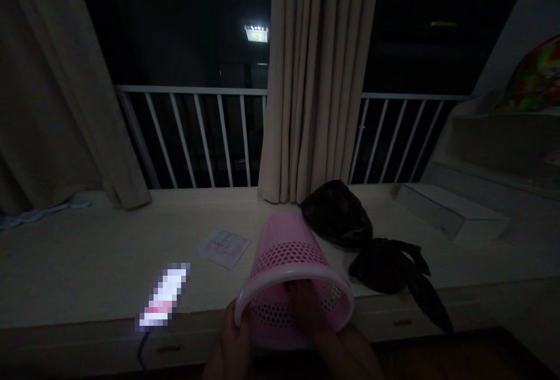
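Note:
A pink plastic wastebasket [291, 228] with a band of round holes is tilted, its mouth toward me, over the front edge of the white ledge [109, 263]. My left hand [236, 324] is closed around the left side of its rim. Through the mouth reaches my right hand [304, 301], its fingers bent inside the basket. Something small and dark shows at those fingertips, too dim to name. To the right of the basket lie a crumpled black plastic bag [336, 214] and a second black bag [385, 266], tied, with ends hanging over the edge.
A sheet of paper [225, 247] and a lit, blurred-out phone-like device [166, 292] with a cable lie to the left. A long white box [450, 211] is at the right. Behind stand a beige curtain [315, 77] and a white railing [196, 91]. The room is dim.

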A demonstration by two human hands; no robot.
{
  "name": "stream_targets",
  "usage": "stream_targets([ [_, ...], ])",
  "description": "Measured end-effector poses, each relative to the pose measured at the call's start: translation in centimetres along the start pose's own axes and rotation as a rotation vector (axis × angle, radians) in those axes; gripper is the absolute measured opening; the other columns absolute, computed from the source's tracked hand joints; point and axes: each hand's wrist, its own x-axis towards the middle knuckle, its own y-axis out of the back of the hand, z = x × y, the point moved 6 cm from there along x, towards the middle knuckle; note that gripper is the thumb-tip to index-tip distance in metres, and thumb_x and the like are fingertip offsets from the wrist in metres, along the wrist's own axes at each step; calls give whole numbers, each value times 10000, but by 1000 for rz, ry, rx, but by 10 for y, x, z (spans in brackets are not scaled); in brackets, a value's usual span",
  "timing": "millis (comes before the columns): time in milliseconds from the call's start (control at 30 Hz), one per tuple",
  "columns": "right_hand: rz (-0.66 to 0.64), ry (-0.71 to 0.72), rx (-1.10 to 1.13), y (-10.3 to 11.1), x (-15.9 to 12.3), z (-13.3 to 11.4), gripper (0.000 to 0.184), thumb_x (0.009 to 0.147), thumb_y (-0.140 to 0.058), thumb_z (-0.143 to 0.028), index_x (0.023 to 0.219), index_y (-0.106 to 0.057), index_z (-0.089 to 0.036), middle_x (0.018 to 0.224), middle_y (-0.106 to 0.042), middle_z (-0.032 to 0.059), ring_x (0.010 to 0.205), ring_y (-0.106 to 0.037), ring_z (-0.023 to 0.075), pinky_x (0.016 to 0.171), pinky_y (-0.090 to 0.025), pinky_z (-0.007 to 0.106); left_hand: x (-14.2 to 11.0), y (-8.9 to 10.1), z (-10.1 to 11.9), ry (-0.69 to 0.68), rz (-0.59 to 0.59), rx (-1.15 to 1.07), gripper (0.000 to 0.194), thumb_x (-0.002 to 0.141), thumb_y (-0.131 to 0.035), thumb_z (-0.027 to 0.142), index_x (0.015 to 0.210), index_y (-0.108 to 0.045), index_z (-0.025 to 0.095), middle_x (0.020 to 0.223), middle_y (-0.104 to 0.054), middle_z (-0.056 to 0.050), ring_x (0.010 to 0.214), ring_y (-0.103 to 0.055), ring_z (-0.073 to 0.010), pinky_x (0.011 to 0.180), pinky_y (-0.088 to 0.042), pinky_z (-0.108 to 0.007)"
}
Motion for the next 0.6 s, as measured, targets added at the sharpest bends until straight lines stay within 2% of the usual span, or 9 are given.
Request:
stream_targets([
  [100,38,-37,-8,-1,-12,-14,740,770,-462,-731,1403,-398,-352,1294,-537,96,1131,-562,239,803,-481,288,2,0,-1,23,-32,-3,598,663,-584,634,1015,-606,150,839,-681,-76,784,-632,-263,665,-509,-346],
  [267,44,-41,-18,-3,-24,-30,736,753,-485,-737,1389,-410,-375,1301,-535,74,1094,-582,210,886,-466,287,3,1,1,38,-8,-4,632,622,-580,686,965,-603,156,822,-675,-73,783,-633,-265,674,-505,-349],
  [367,13,-27,-29,-2,-16,-21,736,769,-448,-744,1405,-383,-379,1332,-509,71,1104,-579,215,902,-465,298,4,1,-1,60,-17,-1,671,601,-571,719,969,-601,158,797,-675,-66,755,-635,-260,663,-502,-350],
  [467,40,9,-124,4,-1,-6,748,796,-402,-739,1433,-349,-349,1360,-481,96,1117,-571,227,884,-469,310,4,1,-3,75,-25,7,710,591,-569,739,990,-602,154,795,-675,-70,757,-634,-264,663,-503,-355],
  [600,-10,-12,-91,3,15,12,780,786,-403,-751,1447,-318,-345,1310,-524,112,1055,-600,232,773,-479,300,2,-1,-5,76,-36,-32,702,643,-554,728,1045,-597,155,830,-677,-74,762,-638,-257,646,-511,-345],
])
